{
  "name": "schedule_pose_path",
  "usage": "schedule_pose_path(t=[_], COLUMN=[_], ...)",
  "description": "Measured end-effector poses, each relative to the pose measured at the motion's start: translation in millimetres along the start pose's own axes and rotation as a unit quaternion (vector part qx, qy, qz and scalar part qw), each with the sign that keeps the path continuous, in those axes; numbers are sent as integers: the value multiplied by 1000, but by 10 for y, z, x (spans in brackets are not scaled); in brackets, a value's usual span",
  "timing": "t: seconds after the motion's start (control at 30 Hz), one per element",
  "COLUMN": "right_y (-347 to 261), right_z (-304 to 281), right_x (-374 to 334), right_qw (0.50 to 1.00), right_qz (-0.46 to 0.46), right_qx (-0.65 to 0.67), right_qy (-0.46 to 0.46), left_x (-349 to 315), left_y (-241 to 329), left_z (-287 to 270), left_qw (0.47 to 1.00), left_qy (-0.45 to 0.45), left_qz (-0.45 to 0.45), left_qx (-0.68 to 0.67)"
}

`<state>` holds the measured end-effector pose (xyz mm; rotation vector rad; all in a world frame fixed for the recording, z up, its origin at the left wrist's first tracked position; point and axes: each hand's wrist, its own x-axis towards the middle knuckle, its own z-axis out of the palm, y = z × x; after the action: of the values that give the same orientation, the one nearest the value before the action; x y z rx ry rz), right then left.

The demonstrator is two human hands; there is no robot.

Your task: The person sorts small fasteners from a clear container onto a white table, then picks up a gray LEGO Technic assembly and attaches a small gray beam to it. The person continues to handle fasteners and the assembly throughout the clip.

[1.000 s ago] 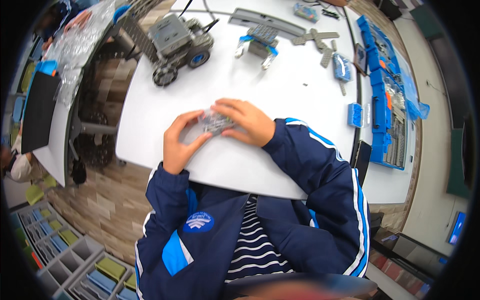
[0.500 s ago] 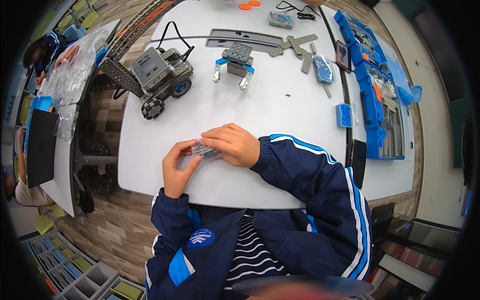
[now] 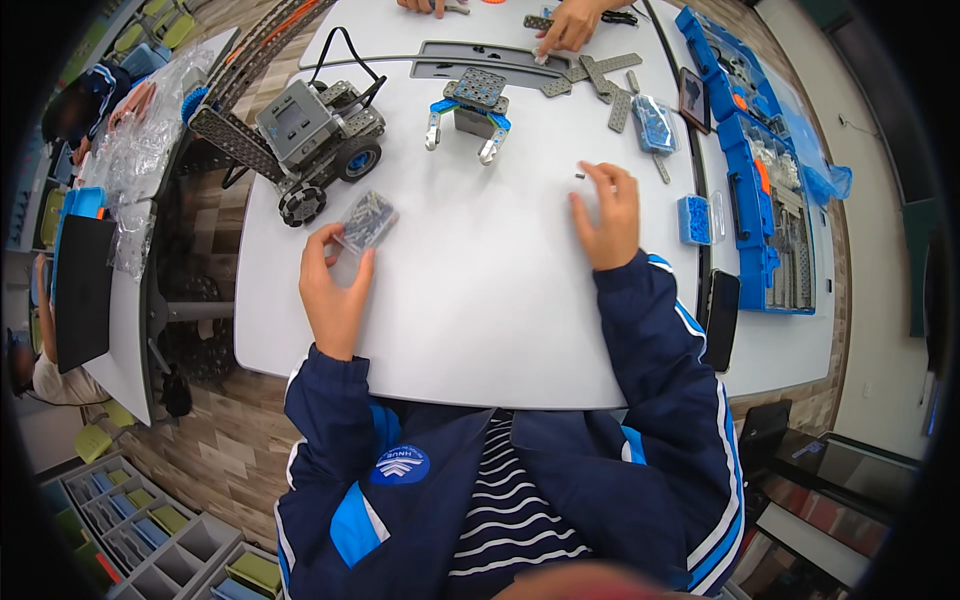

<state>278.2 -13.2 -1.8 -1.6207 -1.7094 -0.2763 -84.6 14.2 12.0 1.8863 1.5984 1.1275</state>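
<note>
At the left of the white table lies a small clear plastic box [image 3: 367, 222] with grey pieces inside. My left hand [image 3: 335, 290] has its lower corner between the fingers and thumb. My right hand [image 3: 608, 215] is open over the table on the right, thumb and fingers apart. Its fingertips are right beside a tiny dark pin [image 3: 579, 177]; I cannot tell whether they touch it. Beyond the box stands a grey wheeled robot [image 3: 300, 125] with a long perforated arm. Farther along, a small grey build [image 3: 478, 100] has two blue-and-white claws.
Another person's hand [image 3: 570, 25] reaches in at the far edge, near grey perforated plates [image 3: 600, 78]. On the right are a blue-lidded box [image 3: 654, 125], an open box of blue pins [image 3: 693, 220], a phone [image 3: 722, 310] and a blue parts case [image 3: 765, 220].
My hands have come apart. The left took the clear box forward and left; the right went forward and right to the tiny pin. Another person's hands have come in at the far edge.
</note>
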Motion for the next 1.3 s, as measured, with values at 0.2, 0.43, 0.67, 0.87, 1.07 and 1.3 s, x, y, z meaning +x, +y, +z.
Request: schedule_pose_path(t=[0.2, 0.43, 0.67, 0.87, 1.07, 1.3], right_y=[356, 355, 332, 344, 571, 1822], right_z=[-5, 112, 102, 92, 154, 27], right_x=[47, 130, 136, 141, 454, 1145], right_qw=[997, 990, 987, 981, 993, 932], right_qz=[24, 47, 42, 84, 46, 284], right_qx=[42, 101, 144, 168, 42, -146], right_qy=[-56, -88, -51, -51, 100, 170], left_x=[225, 1191, 1569, 1459, 1254, 1177], left_y=[397, 694, 535, 386, 346, 314], left_z=[117, 568, 1137, 1212, 1365, 1507], left_qw=[974, 976, 965, 958, 898, 911], left_qy=[126, -38, -154, -179, -175, -123], left_qz=[156, 202, 142, 49, 0, 8], left_qx=[107, -76, -158, -220, -404, -394])
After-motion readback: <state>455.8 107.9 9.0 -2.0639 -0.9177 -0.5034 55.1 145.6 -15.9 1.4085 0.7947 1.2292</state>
